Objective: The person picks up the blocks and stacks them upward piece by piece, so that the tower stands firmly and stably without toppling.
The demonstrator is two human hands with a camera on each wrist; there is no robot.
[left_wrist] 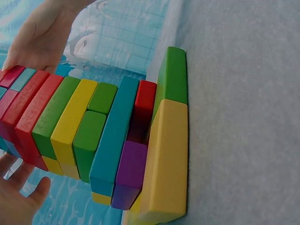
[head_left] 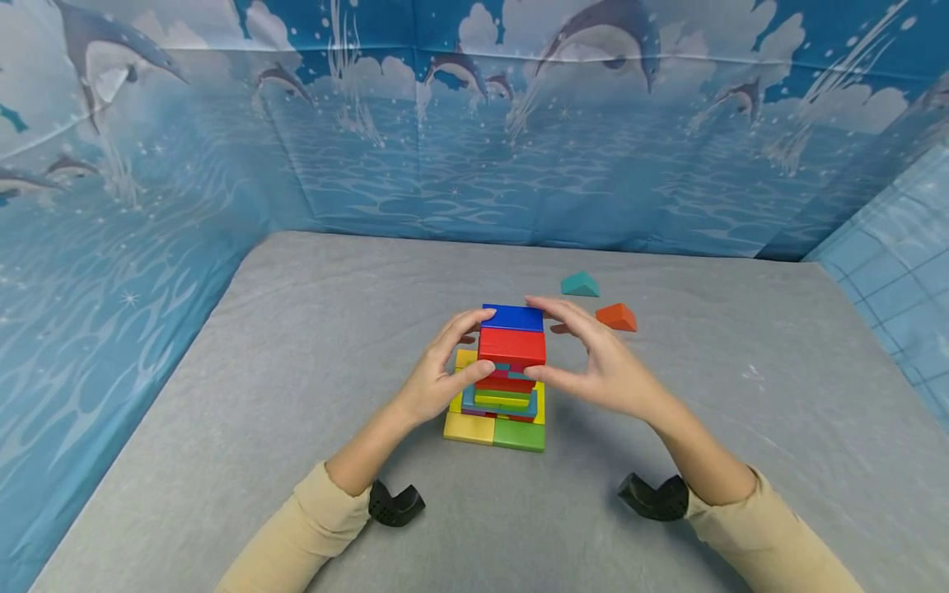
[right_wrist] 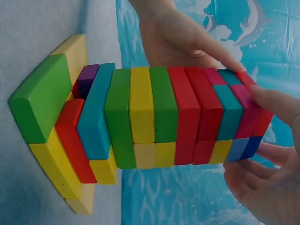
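Note:
A tall tower of coloured wooden blocks [right_wrist: 164, 108] stands on the grey surface, a red block [head_left: 511, 346] and a blue block [head_left: 513, 317] on top. My left hand [head_left: 433, 387] holds the top layer from the left, thumb in front of the red block and fingertips at the blue block's edge. From the other side, my right hand [head_left: 608, 371] pinches the same layer, its thumb against the red block and its fingers behind at the blue one. The wider base shows a pale yellow block [left_wrist: 165, 159] and a green block [head_left: 519, 435].
Beyond the tower to the right lie a teal triangular block [head_left: 581, 285] and an orange wedge block [head_left: 617, 317]. Blue dolphin-print cloth [head_left: 445, 181] hangs behind and at the sides. A black wrist mount [head_left: 396, 504] sits at the left cuff, another [head_left: 654, 497] at the right.

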